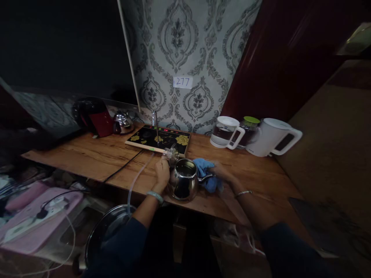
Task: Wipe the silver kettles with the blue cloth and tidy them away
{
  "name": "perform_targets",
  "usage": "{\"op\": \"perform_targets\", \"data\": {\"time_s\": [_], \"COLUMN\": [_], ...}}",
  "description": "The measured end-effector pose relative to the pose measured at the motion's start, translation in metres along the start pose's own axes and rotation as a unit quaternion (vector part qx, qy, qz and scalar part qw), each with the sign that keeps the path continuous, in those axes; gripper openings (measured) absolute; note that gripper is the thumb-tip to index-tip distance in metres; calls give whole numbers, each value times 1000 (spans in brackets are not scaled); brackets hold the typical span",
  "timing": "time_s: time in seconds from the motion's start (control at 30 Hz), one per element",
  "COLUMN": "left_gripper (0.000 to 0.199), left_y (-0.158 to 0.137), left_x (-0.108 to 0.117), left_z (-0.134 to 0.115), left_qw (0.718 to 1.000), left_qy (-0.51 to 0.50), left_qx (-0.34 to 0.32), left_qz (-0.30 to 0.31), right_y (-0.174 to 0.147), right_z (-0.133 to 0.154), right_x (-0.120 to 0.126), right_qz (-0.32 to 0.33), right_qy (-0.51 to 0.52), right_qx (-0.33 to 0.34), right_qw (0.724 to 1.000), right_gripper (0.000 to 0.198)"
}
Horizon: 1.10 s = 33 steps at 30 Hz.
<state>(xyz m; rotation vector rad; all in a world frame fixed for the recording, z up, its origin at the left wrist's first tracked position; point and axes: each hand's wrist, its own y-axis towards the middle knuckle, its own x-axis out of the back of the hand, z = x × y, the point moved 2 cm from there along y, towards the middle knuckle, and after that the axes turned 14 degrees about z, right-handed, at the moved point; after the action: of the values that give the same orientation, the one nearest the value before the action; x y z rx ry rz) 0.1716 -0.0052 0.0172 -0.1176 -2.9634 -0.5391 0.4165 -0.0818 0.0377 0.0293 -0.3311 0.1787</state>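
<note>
A shiny metal kettle (183, 184) stands upright with its top uncovered near the table's front edge, its spout to the right. On its left, my left hand (162, 172) is closed on a clear, round lid (173, 153), tilted on edge just above the kettle's rim. My right hand (223, 170), smeared by motion, grips a blue cloth (206, 173) at the spout. The cloth lies behind and around the spout, and its exact contact is hard to make out.
Behind the kettle is a black tea stove with gold flowers (145, 136) and a thin metal tap (156, 125). White-handled jugs (224, 133) stand back right. A second kettle (124, 122) sits back left. A tube (133, 181) runs down into a metal basin (95, 227) below.
</note>
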Motion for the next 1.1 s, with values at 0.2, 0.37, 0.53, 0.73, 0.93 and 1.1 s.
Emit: {"op": "perform_targets", "data": {"time_s": [0.2, 0.37, 0.53, 0.73, 0.93, 1.1], "left_gripper": [47, 44, 43, 40, 39, 38], "left_y": [4, 5, 5, 8, 6, 5], "left_x": [-1, -2, -4, -1, 1, 2], "left_z": [0, 1, 3, 7, 7, 7], "left_qw": [999, 998, 997, 995, 994, 994], "left_qy": [36, 60, 76, 98, 110, 107], "left_qx": [20, 25, 29, 17, -1, 0], "left_qz": [-5, -12, -16, -2, 12, 16], "right_y": [-107, -156, -110, -48, -70, -100], "right_z": [-34, -10, 56, 75, 33, 7], "right_x": [-35, -81, -125, -182, -180, -142], "right_qz": [-152, -194, -268, -215, -172, -307], "right_qy": [130, 105, -171, -419, -416, -267], "right_qx": [-91, -35, 158, 80, 102, 127], "right_qw": [976, 975, 935, 879, 887, 905], "right_gripper": [9, 13, 49, 56, 53, 47]}}
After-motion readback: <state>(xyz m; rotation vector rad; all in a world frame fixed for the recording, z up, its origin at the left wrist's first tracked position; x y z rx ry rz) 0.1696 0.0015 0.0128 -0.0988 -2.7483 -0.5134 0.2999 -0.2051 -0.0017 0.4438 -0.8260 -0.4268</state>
